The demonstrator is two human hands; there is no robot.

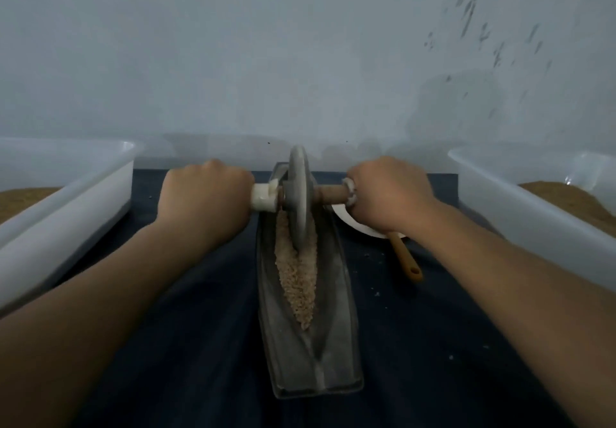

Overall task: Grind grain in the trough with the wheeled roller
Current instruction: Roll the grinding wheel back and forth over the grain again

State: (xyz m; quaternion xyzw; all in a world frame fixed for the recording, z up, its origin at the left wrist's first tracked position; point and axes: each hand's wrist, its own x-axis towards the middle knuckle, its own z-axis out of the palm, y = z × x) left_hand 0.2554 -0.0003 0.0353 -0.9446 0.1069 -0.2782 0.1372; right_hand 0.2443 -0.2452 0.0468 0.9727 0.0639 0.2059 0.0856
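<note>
Where the desk [173,344] comes closest to the person, its top is dark blue. The long grey trough [313,354] lies on it and runs straight away from the person. The near end of the trough shows its bare grey groove. 2 bare arms reach forward, 1 on each side of the trough.

A bit further along, pale grain [295,281] lies in the groove in a long strip. The strip starts as a point and gets wider. A few pale crumbs [378,293] dot the desk to the right of the trough.

At the far part of the trough, the wheeled roller [300,194] stands up on its edge, with its rim down in the grain. A rod goes through the middle of the wheel and sticks out on both sides. The left hand [203,194] is curled tight round the left end, next to a white piece [263,198] on the rod. The right hand [386,190] is curled tight round the right end, where the rod is brown.

Just right of the trough, a white plate [350,224] peeks out from under the right hand. A yellow-brown handle [405,257] with a hole in its end sticks out from under the right wrist.

Well left of the trough sits a big white tub [66,200], and another tub [533,207] sits well to the right. Both have brown powder [563,199] inside.

Behind the trough stands a pale wall [300,60] with dark marks high on the right.
</note>
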